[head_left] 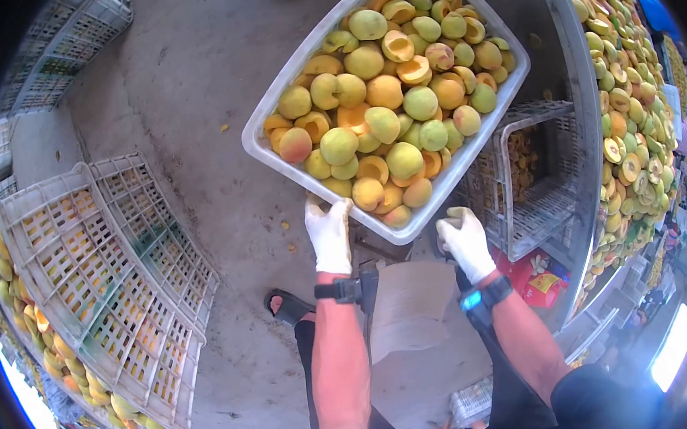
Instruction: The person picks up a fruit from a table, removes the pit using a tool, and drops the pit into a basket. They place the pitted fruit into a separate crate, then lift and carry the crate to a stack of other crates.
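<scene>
A white rectangular tray (271, 111) is heaped with halved and whole peaches, yellow-green and orange. Both of my hands wear white gloves. My left hand (330, 233) grips the tray's near rim at its left end. At the same near edge, further right, my right hand (465, 241) is closed around a small piece of fruit just below the rim. The tray hangs above the concrete floor, tilted away from me.
Stacked white slatted crates (102, 274) with peaches stand at the left. A crate (534, 175) sits under the tray on the right. A long surface (630, 111) covered with halved peaches runs along the right. My sandalled foot (286, 304) is on the floor.
</scene>
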Motion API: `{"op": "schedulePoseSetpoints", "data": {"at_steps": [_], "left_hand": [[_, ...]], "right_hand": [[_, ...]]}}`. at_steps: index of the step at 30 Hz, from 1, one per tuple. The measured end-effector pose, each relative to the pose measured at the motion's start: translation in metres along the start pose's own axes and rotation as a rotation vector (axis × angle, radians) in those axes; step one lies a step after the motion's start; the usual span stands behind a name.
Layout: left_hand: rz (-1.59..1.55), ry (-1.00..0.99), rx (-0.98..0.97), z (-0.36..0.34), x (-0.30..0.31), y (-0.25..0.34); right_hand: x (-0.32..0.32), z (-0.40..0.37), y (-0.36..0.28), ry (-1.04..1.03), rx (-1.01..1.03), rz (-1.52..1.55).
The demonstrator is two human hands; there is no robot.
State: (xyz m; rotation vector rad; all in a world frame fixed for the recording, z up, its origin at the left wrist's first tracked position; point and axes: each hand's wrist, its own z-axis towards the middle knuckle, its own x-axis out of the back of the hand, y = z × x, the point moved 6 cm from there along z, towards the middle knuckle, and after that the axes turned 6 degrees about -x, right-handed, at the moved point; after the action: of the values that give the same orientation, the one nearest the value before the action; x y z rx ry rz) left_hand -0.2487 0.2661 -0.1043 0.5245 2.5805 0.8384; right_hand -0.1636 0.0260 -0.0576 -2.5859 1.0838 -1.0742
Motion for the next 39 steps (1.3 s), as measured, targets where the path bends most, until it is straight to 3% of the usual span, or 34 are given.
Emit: {"op": "schedulePoseSetpoints", "data": {"at_steps": [1,2,3,5,6,7,11,13,15,16,19,21,23,25,26,27,28,29,30,32,34,37,38,39], "left_hand": [[0.152,0.07,-0.106,0.006,-0.002,0.005],[0.3,0.139,-0.22,0.015,-0.005,0.012],[0.228,0.231,-0.158,0.024,-0.005,0.004],[0.158,0.231,-0.07,0.038,-0.002,-0.006],[0.159,0.234,-0.119,0.032,-0.007,0.006],[0.276,0.164,-0.213,0.045,0.003,-0.007],[0.799,0.053,-0.054,0.049,0.011,0.006],[0.806,0.116,-0.009,0.049,0.016,0.014],[0.759,0.152,-0.08,0.048,0.027,0.031],[0.767,0.135,-0.082,0.046,0.034,0.038],[0.925,0.152,-0.155,0.05,0.067,0.061],[0.931,0.132,-0.171,0.042,0.092,0.07],[0.943,0.171,-0.169,0.041,0.121,0.061],[0.897,0.262,-0.199,0.024,0.148,0.054],[0.905,0.251,-0.166,0.018,0.162,0.045],[0.915,0.247,-0.13,0.008,0.175,0.036],[0.883,0.285,-0.109,-0.004,0.189,0.027],[0.85,0.333,-0.089,-0.017,0.203,0.018],[0.826,0.378,-0.088,-0.027,0.219,0.003],[0.665,0.457,-0.068,-0.062,0.234,-0.012],[0.549,0.515,-0.027,-0.083,0.262,-0.046],[0.364,0.698,-0.008,-0.107,0.284,-0.088],[0.36,0.717,0.021,-0.113,0.285,-0.092],[0.352,0.69,0.031,-0.114,0.283,-0.091]], "right_hand": [[-0.003,0.006,0.01,-0.147,-0.223,0.209],[-0.009,0.013,0.001,-0.254,-0.219,0.315],[-0.016,0.019,-0.006,-0.364,-0.215,0.417],[-0.025,0.032,-0.01,-0.358,-0.145,0.408],[-0.031,0.037,-0.01,-0.345,-0.079,0.399],[-0.038,0.039,-0.008,-0.33,-0.078,0.503],[-0.042,0.027,-0.028,-0.285,0.053,0.237],[-0.044,0.01,-0.031,-0.168,-0.178,0.282],[-0.063,0.003,-0.028,-0.25,-0.242,0.305],[-0.072,-0.001,-0.021,-0.186,-0.295,0.3],[-0.109,-0.026,-0.013,-0.224,-0.325,0.353],[-0.124,-0.053,-0.018,-0.327,-0.333,0.183],[-0.122,-0.064,-0.01,-0.481,-0.224,0.05],[-0.088,-0.068,-0.032,-0.451,0.094,-0.427],[-0.068,-0.05,-0.023,-0.364,0.175,-0.35],[-0.043,-0.058,-0.045,-0.225,0.068,-0.309],[-0.018,-0.046,-0.062,0.008,0.319,-0.403],[0.003,-0.053,-0.09,0.129,0.364,-0.305],[0.023,-0.025,-0.1,0.326,0.551,-0.52],[0.044,0.02,-0.132,0.449,0.669,-0.641],[0.036,0.059,-0.164,0.433,0.824,-0.629],[-0.01,0.112,-0.187,-0.108,0.667,-0.549],[-0.032,0.112,-0.187,-0.407,0.616,-0.448],[-0.04,0.106,-0.192,-0.434,0.623,-0.453]]}}
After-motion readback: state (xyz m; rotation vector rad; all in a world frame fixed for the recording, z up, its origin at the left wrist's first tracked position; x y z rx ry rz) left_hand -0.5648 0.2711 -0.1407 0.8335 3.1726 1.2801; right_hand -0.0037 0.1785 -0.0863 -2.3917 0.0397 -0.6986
